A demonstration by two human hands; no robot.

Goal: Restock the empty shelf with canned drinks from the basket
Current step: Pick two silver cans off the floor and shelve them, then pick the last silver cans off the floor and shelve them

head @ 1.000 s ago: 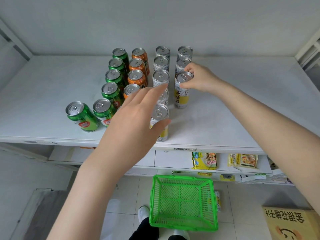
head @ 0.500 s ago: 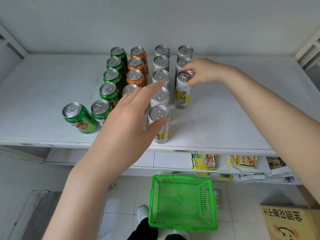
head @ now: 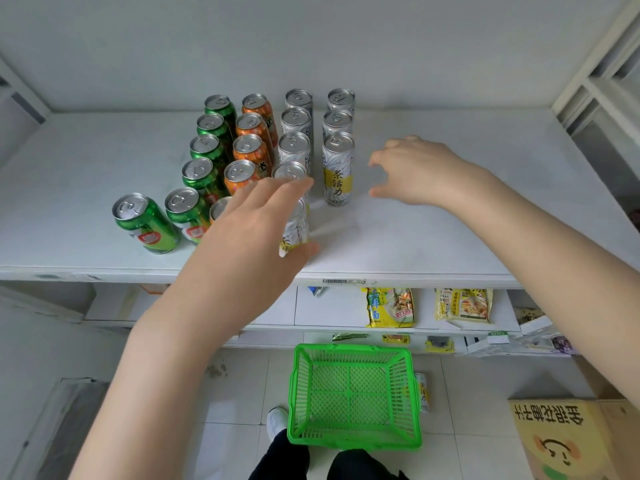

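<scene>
Green cans, orange cans and two columns of white-and-yellow cans stand in rows on the white shelf. My left hand lies with straight fingers over the front white can, its thumb against the can's base; the hand hides most of that can. My right hand hovers with loosely curled fingers just right of the front can of the right column, a gap between them. The green basket sits empty on the floor below.
One green can stands apart at the front left. Yellow food packets lie on the lower shelf. A white can lies on the floor beside the basket. A cardboard box stands at bottom right, my shoe by the basket.
My right hand let go of the white can's top and drew away to the right. My left hand stayed at the front white can, its fingers now covering the can's top.
</scene>
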